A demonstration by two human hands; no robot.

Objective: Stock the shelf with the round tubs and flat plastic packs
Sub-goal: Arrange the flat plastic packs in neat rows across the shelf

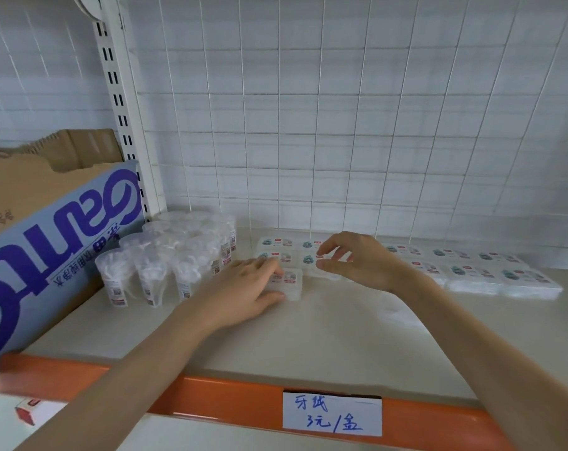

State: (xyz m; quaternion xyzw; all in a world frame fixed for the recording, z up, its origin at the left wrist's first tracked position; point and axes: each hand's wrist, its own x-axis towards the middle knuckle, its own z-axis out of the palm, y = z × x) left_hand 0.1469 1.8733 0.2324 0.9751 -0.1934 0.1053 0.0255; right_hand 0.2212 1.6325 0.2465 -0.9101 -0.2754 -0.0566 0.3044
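Head view looks down at my two hands on the shelf (341,336). My left hand (250,288) holds one flat pack (292,283). My fingers lie over its top and my thumb is bent round its near side. The pack lies flat on the shelf, with its long side going left to right. It sits just in front of the packs in the back rows (276,247), and it looks like it touches them.

My right hand (357,258) is just to the right of it, above the back rows. Its finger and thumb are bent and close together. There may be a clear pack under them, but I cannot tell if they pinch anything.

More flat packs (504,275) lie in rows far off to the right. The round tubs (165,255) stand together on the left, near my left hand. A big cardboard box (48,242) is beside the tubs. A paper price tag (331,415) is stuck on the orange front edge (211,395).

I think the next move is to line this pack up with the rows. My left hand is the nearer one, since it is already on the pack. The free spot seems to be on the pack's right side, below my right hand.
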